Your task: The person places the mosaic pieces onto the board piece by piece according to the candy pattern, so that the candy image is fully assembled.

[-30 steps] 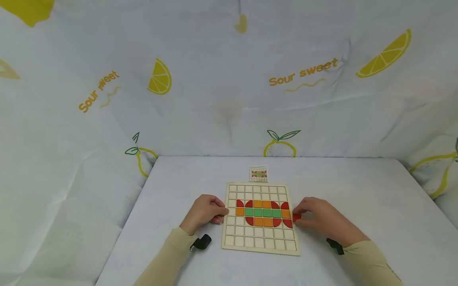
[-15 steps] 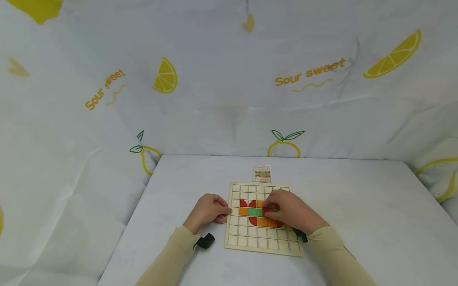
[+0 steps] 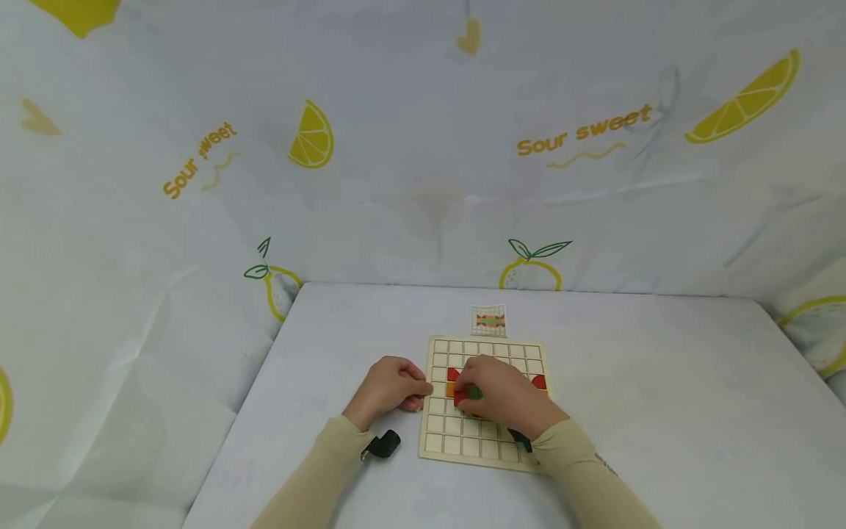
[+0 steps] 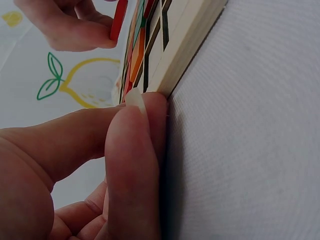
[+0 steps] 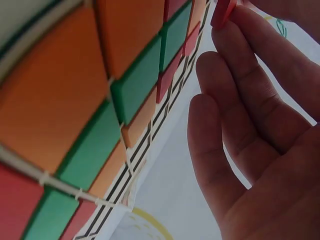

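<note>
A square wooden grid board (image 3: 456,444) lies on the table, with red, orange and green tiles set across its middle rows. My left hand (image 3: 390,386) is at the board's left edge, its thumb and index finger (image 4: 132,165) bunched together against the rim. My right hand (image 3: 505,393) is over the board and covers most of the tiles. Between its thumb and fingers it pinches a red tile (image 3: 459,397), tilted and apart from the board in the left wrist view. In the right wrist view, only part of that red tile (image 5: 223,12) shows.
A small pattern card (image 3: 489,321) with a coloured grid lies just behind the board. White cloth with lemon prints (image 3: 423,147) hangs behind and beside the white table (image 3: 634,411). A black wrist camera (image 3: 386,444) sits by the left wrist.
My right hand has carried the red tile from beside the board's right edge leftward across it, to the tiles' left end. The left hand stays at the left edge. The view shifts slightly.
</note>
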{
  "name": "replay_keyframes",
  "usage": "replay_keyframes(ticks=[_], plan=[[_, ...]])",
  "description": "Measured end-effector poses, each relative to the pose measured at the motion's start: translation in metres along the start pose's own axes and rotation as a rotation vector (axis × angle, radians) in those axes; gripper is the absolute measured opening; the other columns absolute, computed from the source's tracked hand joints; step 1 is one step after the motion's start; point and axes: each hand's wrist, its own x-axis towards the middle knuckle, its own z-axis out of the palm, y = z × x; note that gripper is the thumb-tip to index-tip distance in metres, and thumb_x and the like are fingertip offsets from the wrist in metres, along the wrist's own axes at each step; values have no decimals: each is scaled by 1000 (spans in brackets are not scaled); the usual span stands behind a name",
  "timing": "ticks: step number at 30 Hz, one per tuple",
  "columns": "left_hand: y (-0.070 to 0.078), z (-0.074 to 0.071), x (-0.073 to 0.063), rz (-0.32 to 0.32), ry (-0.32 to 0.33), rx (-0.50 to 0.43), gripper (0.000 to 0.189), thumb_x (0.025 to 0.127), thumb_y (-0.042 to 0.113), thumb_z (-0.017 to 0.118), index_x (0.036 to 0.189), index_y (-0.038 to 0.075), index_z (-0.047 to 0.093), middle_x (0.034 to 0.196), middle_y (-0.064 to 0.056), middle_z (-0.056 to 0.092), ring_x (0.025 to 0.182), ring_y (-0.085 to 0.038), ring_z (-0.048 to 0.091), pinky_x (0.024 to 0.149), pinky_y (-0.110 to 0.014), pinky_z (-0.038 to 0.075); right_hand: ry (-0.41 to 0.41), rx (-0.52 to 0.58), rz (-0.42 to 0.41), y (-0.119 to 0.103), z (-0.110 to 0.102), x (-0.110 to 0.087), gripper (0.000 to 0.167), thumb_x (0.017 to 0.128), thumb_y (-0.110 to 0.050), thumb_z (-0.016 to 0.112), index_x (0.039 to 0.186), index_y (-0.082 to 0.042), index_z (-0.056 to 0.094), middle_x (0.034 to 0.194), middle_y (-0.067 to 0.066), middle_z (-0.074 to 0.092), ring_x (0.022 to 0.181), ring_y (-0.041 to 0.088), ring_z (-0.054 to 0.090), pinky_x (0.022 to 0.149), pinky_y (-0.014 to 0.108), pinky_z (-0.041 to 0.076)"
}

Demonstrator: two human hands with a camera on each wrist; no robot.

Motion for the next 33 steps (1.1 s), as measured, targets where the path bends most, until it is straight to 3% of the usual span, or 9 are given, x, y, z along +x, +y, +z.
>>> replay_keyframes(ticks=[13,21,25,30,33], plan=[[7,7,0,-7,-17,-1,19,89,17,88,97,8,74,75,-4,78,59,-9,70,61,-24,62,35,-48,-16,-6,8,-8,14,90,-30,90,99,-23,82,89,-17,57,87,3,52,77,24,53],[7,6,-2,-23,-8,19,20,89,19,88,98,9,74,75,-4,78,59,-10,70,61,-24,62,35,-44,-8,-7,7,-7,10,90,-23,89,96,-22,81,92,-13,63,89,6,57,80,28,56],[5,3,-1,-11,-11,16,21,90,18,88,99,7,73,76,-5,78,60,-10,70,61,-25,62,72,-30,16,-2,-1,-9,11,91,-25,88,99,-21,82,97,-10,67,93,9,59,82,31,58],[5,-3,-8,-18,5,61,22,90,20,88,99,8,73,76,-4,77,61,-11,71,63,-25,62,130,-57,77,18,-21,-27,38,94,-38,85,124,-15,78,123,1,72,115,22,66,100,45,61],[8,-12,-18,7,62,158,23,92,25,87,101,10,73,77,-3,75,63,-14,70,64,-27,60,169,-83,115,34,-35,-46,61,93,-45,85,141,-13,68,140,10,68,130,33,63,110,57,56]])
